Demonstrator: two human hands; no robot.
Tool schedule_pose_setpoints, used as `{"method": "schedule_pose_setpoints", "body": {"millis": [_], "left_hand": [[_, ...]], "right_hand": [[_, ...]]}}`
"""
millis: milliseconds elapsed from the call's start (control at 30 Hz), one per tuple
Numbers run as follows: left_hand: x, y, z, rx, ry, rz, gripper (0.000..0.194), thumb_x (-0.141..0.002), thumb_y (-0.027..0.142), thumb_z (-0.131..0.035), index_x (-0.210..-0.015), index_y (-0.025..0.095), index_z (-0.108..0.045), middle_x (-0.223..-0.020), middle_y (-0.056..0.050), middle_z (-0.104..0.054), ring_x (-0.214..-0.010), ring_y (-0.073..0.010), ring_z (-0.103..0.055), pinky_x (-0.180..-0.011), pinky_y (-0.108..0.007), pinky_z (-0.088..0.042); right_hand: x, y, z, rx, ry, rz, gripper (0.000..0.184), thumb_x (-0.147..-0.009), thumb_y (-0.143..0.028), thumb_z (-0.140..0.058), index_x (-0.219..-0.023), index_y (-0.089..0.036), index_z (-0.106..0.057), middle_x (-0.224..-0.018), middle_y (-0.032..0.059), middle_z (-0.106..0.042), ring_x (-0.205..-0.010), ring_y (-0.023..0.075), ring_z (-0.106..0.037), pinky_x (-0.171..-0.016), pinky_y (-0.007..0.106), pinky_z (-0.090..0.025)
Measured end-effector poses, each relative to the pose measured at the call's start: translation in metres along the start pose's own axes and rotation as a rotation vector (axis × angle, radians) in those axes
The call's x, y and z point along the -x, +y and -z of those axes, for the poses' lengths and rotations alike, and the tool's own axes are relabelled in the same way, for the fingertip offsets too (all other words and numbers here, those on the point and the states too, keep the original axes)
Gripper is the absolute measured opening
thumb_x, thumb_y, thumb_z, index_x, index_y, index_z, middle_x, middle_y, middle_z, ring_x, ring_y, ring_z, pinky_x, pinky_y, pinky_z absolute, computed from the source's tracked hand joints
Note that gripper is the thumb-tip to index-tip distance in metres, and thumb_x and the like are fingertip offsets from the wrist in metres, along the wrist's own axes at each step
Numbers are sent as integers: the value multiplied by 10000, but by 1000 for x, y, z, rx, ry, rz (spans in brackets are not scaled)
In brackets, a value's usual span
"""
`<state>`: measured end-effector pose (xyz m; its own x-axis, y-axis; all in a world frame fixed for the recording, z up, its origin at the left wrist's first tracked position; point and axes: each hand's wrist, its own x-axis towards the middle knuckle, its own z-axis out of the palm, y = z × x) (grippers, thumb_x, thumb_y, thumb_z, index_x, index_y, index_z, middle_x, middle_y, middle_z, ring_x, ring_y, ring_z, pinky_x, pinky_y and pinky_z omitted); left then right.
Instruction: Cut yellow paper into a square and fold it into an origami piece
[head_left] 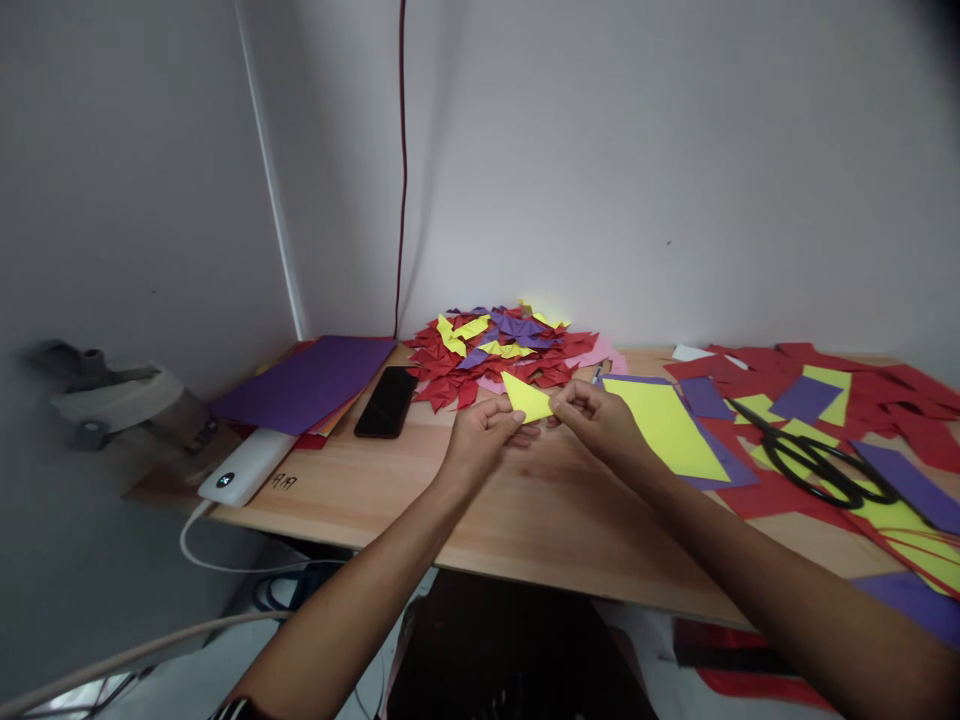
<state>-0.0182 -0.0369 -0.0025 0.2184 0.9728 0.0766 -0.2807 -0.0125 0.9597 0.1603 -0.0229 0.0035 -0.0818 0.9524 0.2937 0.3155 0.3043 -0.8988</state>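
Observation:
A small yellow folded paper [526, 398], roughly triangular, is held above the wooden table between my two hands. My left hand [484, 430] pinches its left lower edge, thumb on top. At its right corner, the fingertips of my right hand [592, 408] are closed on the paper. Just behind lies a heap of folded paper pieces [450, 388] in red, purple and yellow. A yellow sheet [664, 425] on a purple sheet [739, 470] rests beside my right forearm.
Black-handled scissors [817, 465] lie among red, yellow and purple paper scraps on the right. To the left are a black phone [386, 402], a stack of coloured sheets topped by purple [315, 380], and a white power bank [247, 468] with a cable. The table's front edge [525, 583] is near me.

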Motion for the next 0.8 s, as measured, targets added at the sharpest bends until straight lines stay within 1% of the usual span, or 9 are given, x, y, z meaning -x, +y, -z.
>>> {"method": "schedule_pose_setpoints", "body": {"millis": [167, 300, 500, 633, 800], "left_hand": [[1, 3, 0, -21, 100, -85, 413, -673, 319, -780, -969, 144, -550, -833, -68, -713, -693, -159, -684, -654, -293, -568], [0, 5, 1, -48, 154, -147, 404, -693, 319, -765, -956, 184, -491, -774, -15, -685, -652, -135, -663, -638, -276, -560], [0, 5, 2, -71, 171, -157, 301, -714, 282, -736, -896, 164, -528, -707, 7, -661, -574, -91, -618, -617, -218, -508], [1, 7, 1, -43, 179, -139, 287, -702, 300, -742, -865, 154, -556, -715, -10, -676, -606, -105, -635, -641, -232, -521], [1, 9, 0, -23, 198, -134, 302, -674, 316, -768, -830, 152, -567, -675, 3, -664, -596, -111, -634, -630, -243, -534]], "right_hand": [[1, -4, 0, 40, 6, 12, 208, -799, -361, -590, -675, -206, -532, -658, 10, -664, -647, 163, -627, -675, 287, -467], [1, -5, 0, 74, 4, 27, 207, -800, -355, -588, -666, -207, -536, -657, 12, -665, -648, 161, -616, -670, 281, -459], [1, -2, -1, 70, -30, 53, 178, -796, -328, -588, -674, -208, -539, -652, 7, -667, -630, 156, -615, -653, 275, -460], [1, 1, 0, 74, -31, 68, 187, -804, -339, -589, -679, -207, -543, -657, 8, -668, -636, 155, -618, -656, 274, -462], [1, 2, 0, 106, -32, 89, 196, -810, -342, -588, -673, -207, -553, -668, 12, -674, -625, 153, -604, -642, 278, -458]]}}
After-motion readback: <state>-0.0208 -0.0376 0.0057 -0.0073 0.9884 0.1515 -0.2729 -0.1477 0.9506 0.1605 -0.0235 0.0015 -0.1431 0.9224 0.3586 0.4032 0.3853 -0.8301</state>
